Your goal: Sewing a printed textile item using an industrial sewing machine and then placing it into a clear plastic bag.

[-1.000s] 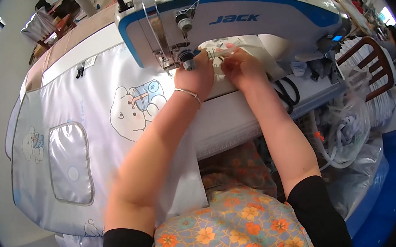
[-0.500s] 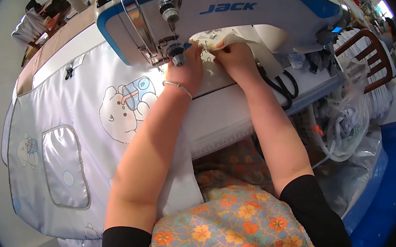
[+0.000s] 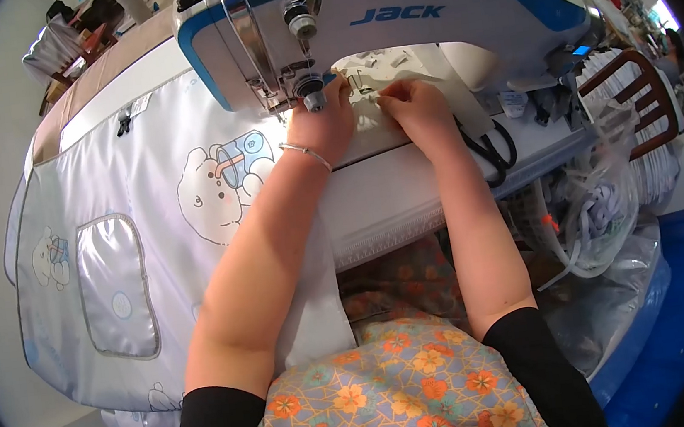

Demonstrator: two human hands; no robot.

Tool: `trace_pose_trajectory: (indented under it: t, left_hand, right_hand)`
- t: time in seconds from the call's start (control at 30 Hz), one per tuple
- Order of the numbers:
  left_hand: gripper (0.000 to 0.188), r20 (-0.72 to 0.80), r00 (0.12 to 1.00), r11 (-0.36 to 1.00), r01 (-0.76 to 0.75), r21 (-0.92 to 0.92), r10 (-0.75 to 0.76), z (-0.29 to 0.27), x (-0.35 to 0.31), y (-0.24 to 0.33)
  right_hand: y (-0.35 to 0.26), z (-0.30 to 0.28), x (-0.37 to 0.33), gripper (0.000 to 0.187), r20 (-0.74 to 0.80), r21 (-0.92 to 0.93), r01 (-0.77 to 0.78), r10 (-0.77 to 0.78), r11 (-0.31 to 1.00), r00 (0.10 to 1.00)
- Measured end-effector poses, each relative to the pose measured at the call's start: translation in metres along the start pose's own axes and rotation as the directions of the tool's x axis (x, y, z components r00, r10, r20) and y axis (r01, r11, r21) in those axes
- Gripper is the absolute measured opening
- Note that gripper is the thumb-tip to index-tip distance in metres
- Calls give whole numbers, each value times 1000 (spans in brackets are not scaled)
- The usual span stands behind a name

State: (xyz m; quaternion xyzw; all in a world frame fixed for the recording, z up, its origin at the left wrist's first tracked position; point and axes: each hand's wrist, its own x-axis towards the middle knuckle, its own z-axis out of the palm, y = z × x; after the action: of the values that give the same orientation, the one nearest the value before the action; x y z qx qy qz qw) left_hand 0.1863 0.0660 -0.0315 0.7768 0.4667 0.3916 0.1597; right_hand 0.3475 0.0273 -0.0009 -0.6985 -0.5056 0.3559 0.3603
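Note:
A white and blue sewing machine (image 3: 388, 21) stands over the table. My left hand (image 3: 323, 124) is at its needle end, by the light. The machine head hides part of those fingers, so I cannot tell what they hold. A pale satin cloth (image 3: 173, 273) with cartoon bears and a clear window pocket (image 3: 116, 287) spreads left from under the needle area. Beneath the machine arm, my right hand (image 3: 419, 114) is closed in a pinch. A small whitish bit shows at its fingertips, too small to name. Small pale scraps (image 3: 401, 59) lie behind the hands.
A black clip (image 3: 125, 122) sits on the cloth's far edge. Black cables (image 3: 489, 148) hang right of my right forearm. Farther right are a basket with a clear plastic bag (image 3: 600, 211) and a brown wooden chair (image 3: 639, 103). A ruler strip (image 3: 391, 244) runs along the table's front edge.
My right hand has drawn slightly to the right, away from my left hand. The pale strip that crossed above its fingers no longer shows there. My left hand has hardly moved.

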Motion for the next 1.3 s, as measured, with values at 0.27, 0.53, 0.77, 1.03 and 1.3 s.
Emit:
trace_pose_trajectory:
  t: [0.27,0.53,0.77,1.03,1.3]
  left_hand:
    - [14,27,992,993,120,-7,-120,3,6,10]
    - [16,-15,1000,1000,18,-12,-18,3,6,7]
    - [15,6,996,991,93,-92,-92,-9,3,19]
    - [16,23,996,995,84,-45,-83,-6,1,9]
    - [18,15,998,998,54,-29,-54,1,-1,-3]
  right_hand:
    - [-3,-4,4,20,322,370,-189,65,910,945]
    - [-8,6,6,19,402,465,-322,128,825,907]
    - [-9,27,14,7,353,739,-435,254,514,900]
    - [-17,36,9,7,338,723,-437,277,536,899]
    - [-13,10,0,12,177,751,-304,265,586,948]
